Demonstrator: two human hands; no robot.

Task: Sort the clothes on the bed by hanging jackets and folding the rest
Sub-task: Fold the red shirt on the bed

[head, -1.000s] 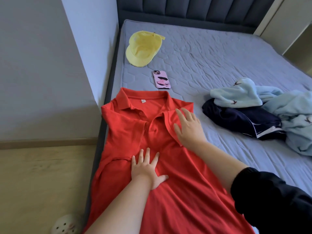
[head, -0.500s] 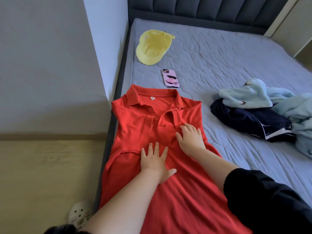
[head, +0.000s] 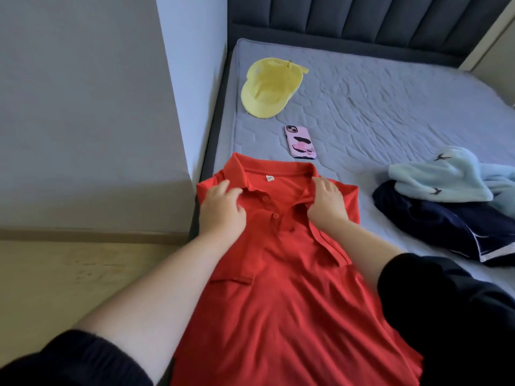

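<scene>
Bed [head: 390, 107] | right hand [head: 326, 200] flat, left hand [head: 221, 207] grip unclear | both moved to red polo [head: 278, 302] collar

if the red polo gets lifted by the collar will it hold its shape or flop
Probably flop: the red polo shirt lies flat with soft ripples and a sleeve folded in, so it would likely drape and unfold. It looks thin, so likely light. The smooth quilted mattress should let it slide if pushed, bunching as it goes.
</scene>
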